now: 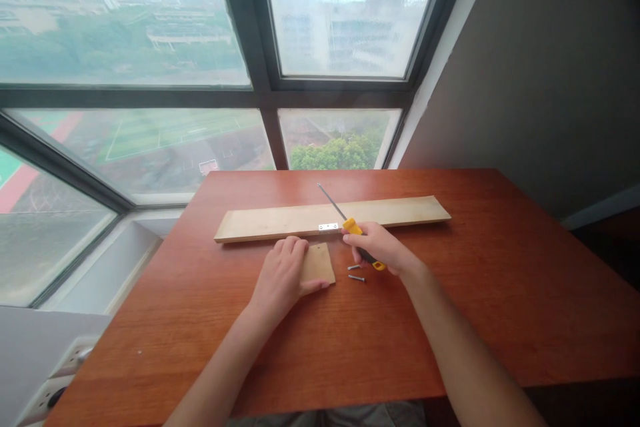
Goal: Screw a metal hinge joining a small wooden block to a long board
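My right hand (375, 244) is wrapped round the yellow and black handle of a screwdriver (352, 225), whose metal shaft points up and to the left over a long pale wooden board (280, 219). At the board's near edge sits a small metal hinge (329, 227) with holes in it. My left hand (283, 270) grips a small square piece of wood (318, 264) by its left side, thumb along the near edge. A dark hole shows near the top of that piece. Two screws (357, 278) lie on the table just below my right hand.
The reddish-brown wooden table (200, 333) fills the lower view. Large windows (345, 13) with dark frames rise behind it, and a grey wall (540, 80) stands at right. Wall sockets (55, 390) are at the lower left.
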Motion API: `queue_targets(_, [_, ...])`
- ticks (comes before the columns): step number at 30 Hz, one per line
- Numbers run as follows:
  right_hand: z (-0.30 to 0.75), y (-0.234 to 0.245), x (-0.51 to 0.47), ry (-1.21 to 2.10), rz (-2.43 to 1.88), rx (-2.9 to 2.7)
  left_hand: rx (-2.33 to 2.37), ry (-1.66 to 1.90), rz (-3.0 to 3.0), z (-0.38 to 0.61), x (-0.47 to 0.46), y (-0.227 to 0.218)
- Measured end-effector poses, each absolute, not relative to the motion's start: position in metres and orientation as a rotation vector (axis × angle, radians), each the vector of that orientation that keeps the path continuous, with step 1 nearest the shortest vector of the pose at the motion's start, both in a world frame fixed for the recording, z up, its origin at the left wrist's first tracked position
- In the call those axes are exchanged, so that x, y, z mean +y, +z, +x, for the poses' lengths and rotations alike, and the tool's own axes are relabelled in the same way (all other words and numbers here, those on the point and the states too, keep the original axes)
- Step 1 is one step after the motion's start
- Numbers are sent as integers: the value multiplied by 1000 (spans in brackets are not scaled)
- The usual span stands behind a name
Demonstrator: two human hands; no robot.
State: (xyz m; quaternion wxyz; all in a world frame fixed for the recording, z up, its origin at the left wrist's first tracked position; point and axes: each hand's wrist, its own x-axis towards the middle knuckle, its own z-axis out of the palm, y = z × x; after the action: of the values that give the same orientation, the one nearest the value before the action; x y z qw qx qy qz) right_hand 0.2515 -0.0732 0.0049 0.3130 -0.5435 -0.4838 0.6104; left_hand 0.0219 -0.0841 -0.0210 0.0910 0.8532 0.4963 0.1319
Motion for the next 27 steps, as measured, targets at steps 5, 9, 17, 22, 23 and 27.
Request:
queue_targets(5, [236, 8, -82, 1645, -1405, -1336, 1483, 418, 2581, 26, -84, -27])
queue_targets(9, [235, 6, -82, 1673, -1368, -1321, 1466, 462, 2584, 27, -82, -29])
queue_targets(17, [245, -4, -72, 1666, -1338, -1269, 1442, 522, 2565, 26, -79, -31])
queue_targets(22, [247, -10, -69, 1633, -1337, -1189, 1385, 544, 2572, 26, -77, -32])
queue_targets(23, [247, -11, -69, 1629, -1337, -1173, 1380, 540, 2580, 26, -77, -32])
queue_targets(27, [246, -10, -69, 1625, -1337, -1126, 1382, 522, 2604, 27, -78, -33])
